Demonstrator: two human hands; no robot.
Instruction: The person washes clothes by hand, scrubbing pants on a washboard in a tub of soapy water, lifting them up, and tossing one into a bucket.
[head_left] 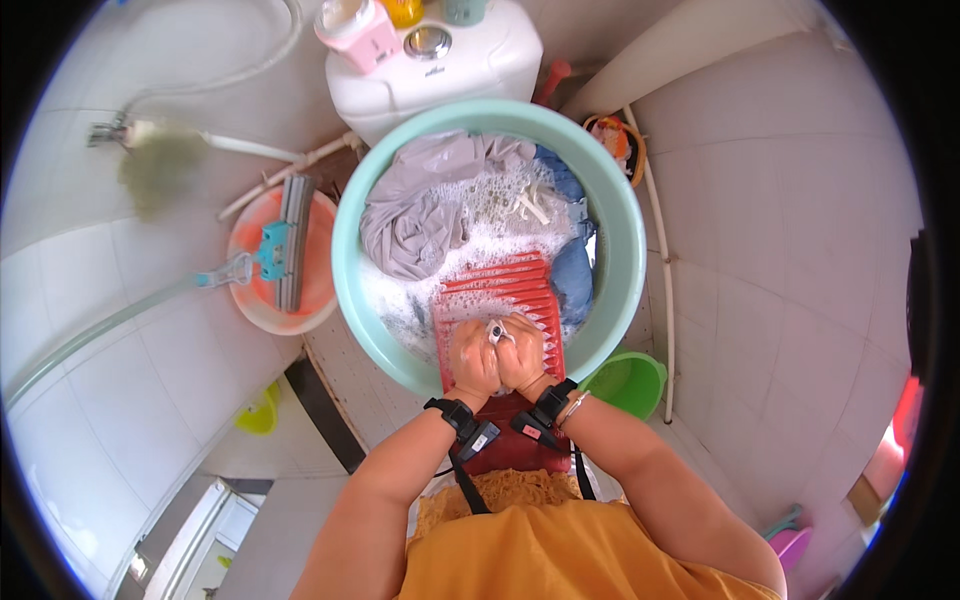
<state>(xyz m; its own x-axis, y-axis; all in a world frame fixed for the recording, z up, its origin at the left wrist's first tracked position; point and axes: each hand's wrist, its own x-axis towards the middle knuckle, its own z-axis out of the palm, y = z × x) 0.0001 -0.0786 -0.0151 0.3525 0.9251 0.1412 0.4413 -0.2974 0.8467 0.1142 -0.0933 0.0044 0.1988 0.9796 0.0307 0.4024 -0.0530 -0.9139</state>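
I have both hands over the near part of the tub (pixel 350 250), pressed side by side on the red board (pixel 500 285). The left hand (pixel 474 357) and the right hand (pixel 524 352) touch each other, knuckles up. Their fingers (pixel 515 328) look curled in, but from my view I cannot tell whether they are clamped on anything beneath. A ring (pixel 497 331) shows where the hands meet. Each wrist wears a black strap, and the right one also has a bracelet (pixel 574 404).

The board lies in the near half of the tub, its ridged far end among white suds (pixel 490 225). Beyond it to the left I see grey cloth (pixel 412 220) bunched up and partly twisted; blue cloth (pixel 572 285) runs down along the board's right side. Thin white strips (pixel 532 207) lie in the suds between the two cloths.

Outside the tub, a mop head (pixel 293 245) rests across an orange basin (pixel 331 300) on the left, and a green basin (pixel 645 380) sits at the lower right. A white cistern (pixel 440 92) stands behind.
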